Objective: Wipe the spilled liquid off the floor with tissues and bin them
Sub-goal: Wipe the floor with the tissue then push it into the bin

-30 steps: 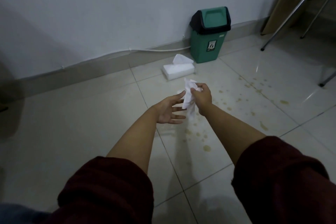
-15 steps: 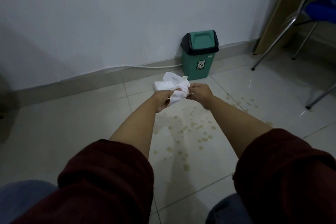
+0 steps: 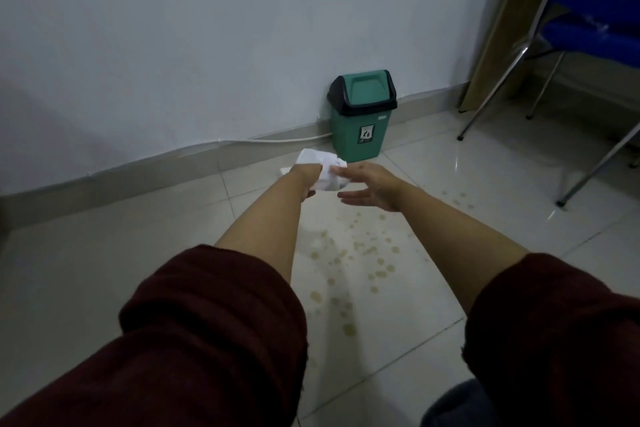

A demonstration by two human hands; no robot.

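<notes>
One green bin stands by the wall. Left hand grips one crumpled tissue; right hand fingers spread, empty

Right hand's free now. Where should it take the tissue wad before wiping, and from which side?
Grip the loose crumpled bulge of the tissue wad that sticks out to the right of the left hand, coming in from the right. That side is exposed; the left hand is closed over the other. The right hand is open beside it, apparently just clear of it.

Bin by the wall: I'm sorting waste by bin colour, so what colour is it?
Green bin with a black lid rim, seen in the head view.
</notes>
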